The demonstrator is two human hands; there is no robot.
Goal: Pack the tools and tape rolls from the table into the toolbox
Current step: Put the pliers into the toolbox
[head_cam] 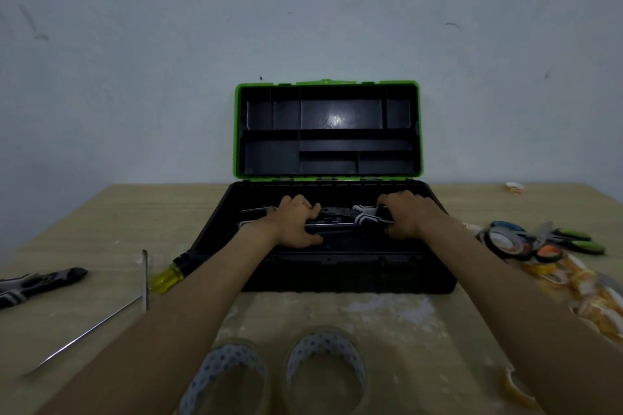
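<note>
Now inside open toolbox (337, 274): left hand (296, 222) curled round dark tool (332, 226), right hand (409, 216) gripping pliers (365, 217). On table (438, 330) outside: tape rolls (325, 347) near and right, screwdriver (168, 274) left.

The left forearm (202, 300) and the right forearm (495, 280) are stretched forward and angled inward. The left hand (296, 222) is held palm down, its fingers (308, 207) curled and the thumb (315, 239) spread toward the near side. The right hand (409, 216) is likewise turned palm down, knuckles raised, fingers bent inward; whether anything is gripped cannot be made out
</note>
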